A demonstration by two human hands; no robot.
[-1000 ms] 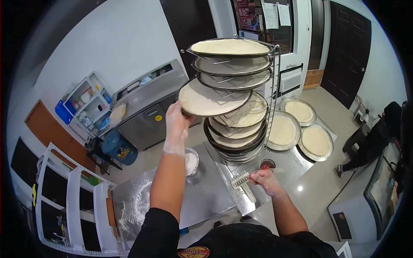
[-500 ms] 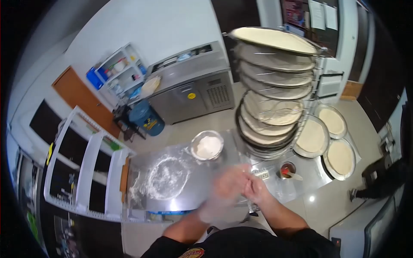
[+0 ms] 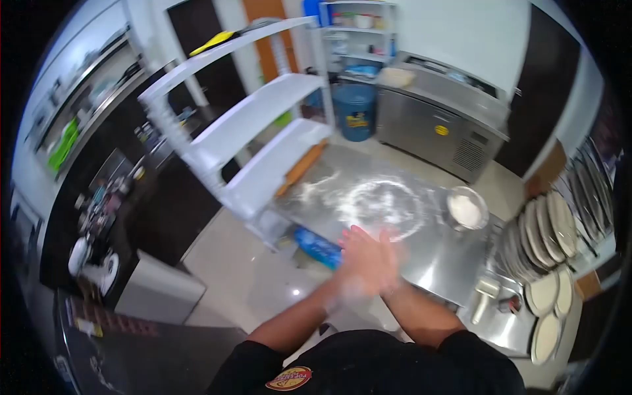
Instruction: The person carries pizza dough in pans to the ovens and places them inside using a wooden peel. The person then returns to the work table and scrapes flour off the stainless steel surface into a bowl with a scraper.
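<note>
Your left hand (image 3: 359, 263) and right hand (image 3: 388, 260) meet at the near edge of the worktop (image 3: 434, 263); both are blurred, but the fingers look stretched out, and you show no held thing. Judging by how things lie, the 3 doughs (image 3: 545, 339) at the right are already flat discs, and more sit in the rack (image 3: 582, 191) behind them. The flour (image 3: 388, 207) lies spread in a ring just beyond your hands; you cannot tell from here how much work is left. The ring has no long axis. Your roller (image 3: 487, 289) lies on the worktop's right part, long axis near to far, handle pointing near and slightly left. Your pin (image 3: 301, 168), far left, runs from near left to far right.
</note>
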